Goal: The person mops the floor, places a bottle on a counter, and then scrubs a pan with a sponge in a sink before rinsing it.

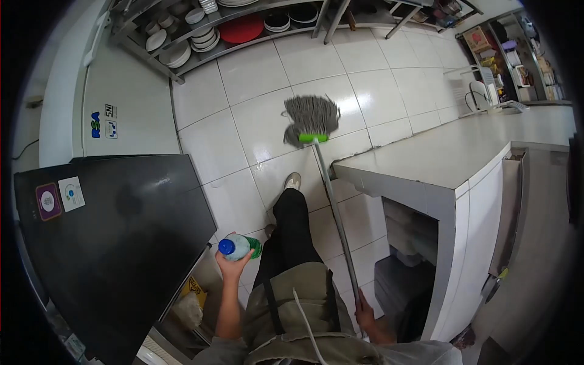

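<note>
In my left hand (pixel 232 266) is a plastic bottle (pixel 241 247) with a blue cap and a green lower part. The fingers wrap around its side, near the corner of a dark appliance. Low on the right, my right hand (pixel 365 313) grips the grey pole of a mop (pixel 336 210). The pole slants forward to a green clamp, and the grey string mop head (pixel 312 115) lies spread on the white tiled floor (pixel 255 137).
A dark-topped appliance (pixel 115 237) and a white fridge (pixel 131 103) stand on the left. Metal shelves with plates (pixel 204 41) run along the back. A tiled counter (pixel 426 152) with an open compartment is on the right. Farther off are a white chair (pixel 486 88) and stocked shelves (pixel 517 61).
</note>
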`<state>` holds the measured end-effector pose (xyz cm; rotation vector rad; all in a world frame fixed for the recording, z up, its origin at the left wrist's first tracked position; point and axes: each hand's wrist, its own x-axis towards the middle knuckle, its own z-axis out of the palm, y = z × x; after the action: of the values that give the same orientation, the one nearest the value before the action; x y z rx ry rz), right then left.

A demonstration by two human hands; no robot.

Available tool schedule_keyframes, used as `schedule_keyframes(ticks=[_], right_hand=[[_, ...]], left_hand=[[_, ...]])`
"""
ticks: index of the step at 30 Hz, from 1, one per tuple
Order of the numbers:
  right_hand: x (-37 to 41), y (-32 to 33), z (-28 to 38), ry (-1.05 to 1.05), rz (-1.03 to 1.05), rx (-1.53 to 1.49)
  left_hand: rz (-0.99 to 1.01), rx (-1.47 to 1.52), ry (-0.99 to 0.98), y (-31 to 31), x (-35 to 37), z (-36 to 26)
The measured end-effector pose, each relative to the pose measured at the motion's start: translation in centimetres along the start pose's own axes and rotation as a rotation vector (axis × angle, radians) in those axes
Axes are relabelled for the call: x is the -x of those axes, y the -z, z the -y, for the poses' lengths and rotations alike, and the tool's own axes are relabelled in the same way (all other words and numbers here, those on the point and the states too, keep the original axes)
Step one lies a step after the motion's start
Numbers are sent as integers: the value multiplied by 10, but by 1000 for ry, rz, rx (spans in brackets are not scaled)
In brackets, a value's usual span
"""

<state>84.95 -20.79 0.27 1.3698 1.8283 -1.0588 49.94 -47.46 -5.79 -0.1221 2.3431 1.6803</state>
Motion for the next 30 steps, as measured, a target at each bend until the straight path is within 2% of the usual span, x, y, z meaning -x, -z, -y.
schedule_keyframes(ticks=[2,3,5,6,8,9,10,11,14,16,17,19,20,23,26,28,30], right_hand=[[33,1,-26,-133,47,40],[37,0,-42,-126,47,44],[35,-2,-73,214,-190,100],[35,4,-71,215,-190,97],[36,30,-25,-59,-12,67],[34,36,-10,-141,58,118],[34,38,7,-61,43,80],[36,38,23,12,23,37],[44,37,75,-35,40,1],[41,29,93,68,15,33],[35,21,88,59,-10,18],[29,11,79,367,-161,-23],[30,15,79,359,-180,-23],[43,33,112,91,8,-6],[40,22,104,114,-8,-79],[45,28,117,180,-53,-92],[48,34,124,199,-11,-136]], left_hand=[[-10,11,13,-1,1,-6],[-14,13,29,0,1,-7],[-19,1,11,3,-2,-6],[-14,-10,-5,3,-2,-8],[-72,28,-95,-7,-12,-40],[-4,-31,-160,-11,-17,-50],[69,-92,-226,-16,-21,-63],[144,-46,-267,-27,-27,-85],[445,95,-459,-82,-42,-159],[632,135,-754,-129,-44,-220],[726,180,-839,-152,-42,-253],[849,302,-976,-194,-30,-310],[876,380,-1031,-215,-20,-332],[911,459,-1047,-267,13,-378],[1010,473,-958,-314,35,-396],[995,439,-977,-345,45,-390],[985,397,-991,-364,52,-386]])
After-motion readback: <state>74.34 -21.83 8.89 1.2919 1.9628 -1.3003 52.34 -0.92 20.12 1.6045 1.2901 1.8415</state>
